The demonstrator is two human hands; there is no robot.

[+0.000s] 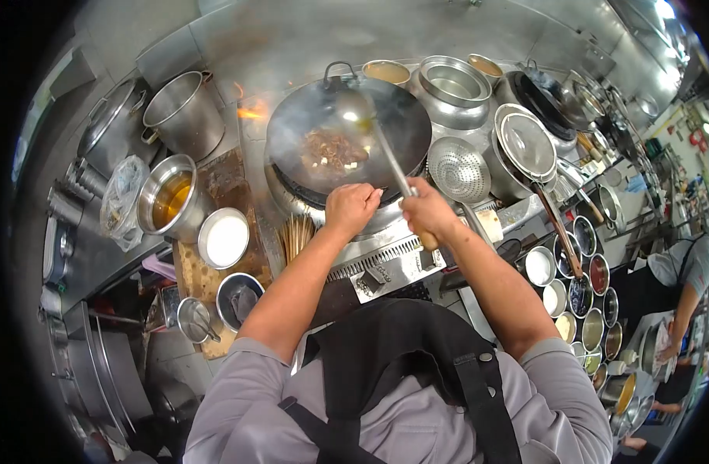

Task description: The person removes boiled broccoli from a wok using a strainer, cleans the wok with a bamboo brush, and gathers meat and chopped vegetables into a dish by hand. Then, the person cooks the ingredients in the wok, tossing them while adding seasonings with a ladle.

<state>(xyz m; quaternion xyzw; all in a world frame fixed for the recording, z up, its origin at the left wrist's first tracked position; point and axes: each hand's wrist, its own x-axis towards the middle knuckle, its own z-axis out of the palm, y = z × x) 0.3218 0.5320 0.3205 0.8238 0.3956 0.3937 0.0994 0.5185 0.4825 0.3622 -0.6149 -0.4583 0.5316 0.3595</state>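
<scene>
My left hand (353,209) is closed at the near rim of a large black wok (296,127); the part it grips is hidden under the fingers. Brown pieces of food (333,151) with a few white cubes lie in the wok, and smoke or steam rises from it. In my right hand (430,210) is a long metal ladle (389,153) with a wooden handle end. Its shaft slants over the wok, and its bowl, blurred by smoke, hangs over the far side.
Flame (252,111) flares left of the wok. A perforated strainer (459,170) and a pot with a mesh sieve (528,145) stand right. A pot of amber liquid (172,203) and a bowl of white stuff (223,238) are left. Another person's arm (685,313) shows far right.
</scene>
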